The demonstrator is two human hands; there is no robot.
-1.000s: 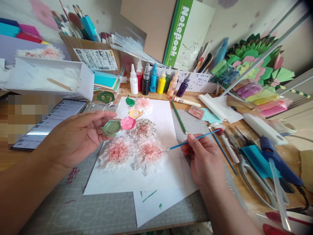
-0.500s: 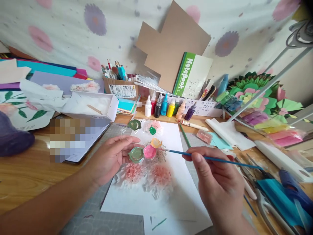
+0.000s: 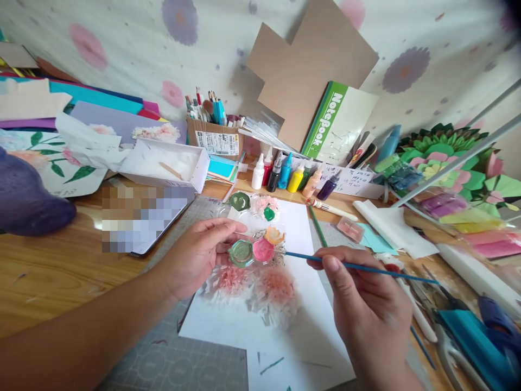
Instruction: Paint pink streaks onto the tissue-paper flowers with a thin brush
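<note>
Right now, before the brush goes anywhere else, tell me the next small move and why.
I'd probably dip the tip lightly into the pink paint. The right hand has the blue brush with its tip at that well's edge, though I can't tell whether it is loaded, and the left hand holds the palette.

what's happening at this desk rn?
The left hand holds a clear paint palette with green, pink and orange-yellow paint above the white paper. The right hand holds a thin blue brush, its tip at the pink paint. Two pink-and-white ruffled flowers lie on the paper, nearer the person than the palette. A row of paint bottles stands behind.
</note>
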